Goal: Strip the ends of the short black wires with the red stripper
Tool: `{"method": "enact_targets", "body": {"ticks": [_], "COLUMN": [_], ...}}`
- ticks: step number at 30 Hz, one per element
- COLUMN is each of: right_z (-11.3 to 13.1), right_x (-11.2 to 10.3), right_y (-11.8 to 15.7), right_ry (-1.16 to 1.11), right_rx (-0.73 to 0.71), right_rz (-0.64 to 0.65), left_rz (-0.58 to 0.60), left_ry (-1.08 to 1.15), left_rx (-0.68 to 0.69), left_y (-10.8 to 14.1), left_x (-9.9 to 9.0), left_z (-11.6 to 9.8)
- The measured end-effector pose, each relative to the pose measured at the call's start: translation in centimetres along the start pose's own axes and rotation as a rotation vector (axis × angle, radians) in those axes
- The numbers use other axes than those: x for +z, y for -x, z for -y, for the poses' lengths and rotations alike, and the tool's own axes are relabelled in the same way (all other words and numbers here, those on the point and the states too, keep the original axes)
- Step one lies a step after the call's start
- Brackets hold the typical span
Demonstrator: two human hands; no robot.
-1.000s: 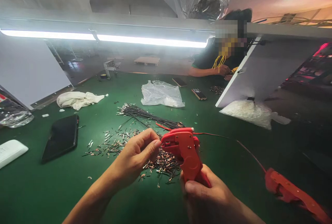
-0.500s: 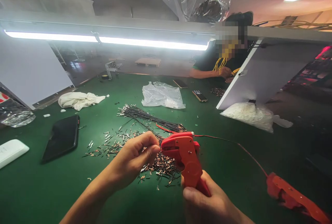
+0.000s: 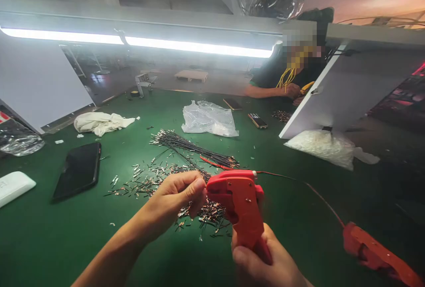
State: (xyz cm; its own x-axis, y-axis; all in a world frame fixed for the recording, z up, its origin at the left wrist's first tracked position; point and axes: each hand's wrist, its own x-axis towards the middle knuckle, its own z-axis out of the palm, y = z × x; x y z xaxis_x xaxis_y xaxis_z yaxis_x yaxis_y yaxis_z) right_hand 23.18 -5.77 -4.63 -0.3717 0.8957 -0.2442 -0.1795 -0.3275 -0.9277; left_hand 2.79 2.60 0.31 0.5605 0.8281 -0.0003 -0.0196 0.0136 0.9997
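Note:
My right hand [image 3: 262, 254] is wrapped round the handle of a red wire stripper [image 3: 244, 207], whose jaws point left. At those jaws my left hand [image 3: 182, 191] is closed in a pinch; whatever lies between its fingertips is too small to make out. Under and behind the hands, many short black and copper-coloured wire scraps [image 3: 210, 216] are heaped on the green table [image 3: 152, 260]. Just beyond them lies a bundle of long black wires [image 3: 195, 149] with bare ends. A thin red wire [image 3: 282, 175] runs right from near the tool.
A second red tool [image 3: 378, 249] lies at the right. On the left are a black phone [image 3: 79, 169], a white case [image 3: 15, 187] and a white cloth [image 3: 102, 123]. Farther back lie a plastic bag [image 3: 209, 118] and two phones. A person [image 3: 268, 76] holds yellow wires across the table.
The view has shifted slightly. The stripper's jaws look more closed, and my right hand has squeezed nearer its handle. My left hand remains at the jaws, its thumb a little higher.

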Motion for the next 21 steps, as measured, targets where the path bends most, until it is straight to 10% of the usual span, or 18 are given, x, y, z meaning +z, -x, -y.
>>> {"method": "enact_targets", "body": {"ticks": [9, 21], "right_z": [0.0, 0.4], "right_x": [0.9, 0.2], "right_y": [-0.1, -1.4], "right_ry": [-0.153, -0.114], "right_rx": [0.095, -0.067], "right_rz": [-0.136, 0.233], "left_rz": [-0.047, -0.112], "left_ry": [0.270, 0.214], "left_rx": [-0.107, -0.041], "left_y": [-0.4, -0.2], "left_x": [0.4, 0.8], "left_z": [1.4, 0.3]}}
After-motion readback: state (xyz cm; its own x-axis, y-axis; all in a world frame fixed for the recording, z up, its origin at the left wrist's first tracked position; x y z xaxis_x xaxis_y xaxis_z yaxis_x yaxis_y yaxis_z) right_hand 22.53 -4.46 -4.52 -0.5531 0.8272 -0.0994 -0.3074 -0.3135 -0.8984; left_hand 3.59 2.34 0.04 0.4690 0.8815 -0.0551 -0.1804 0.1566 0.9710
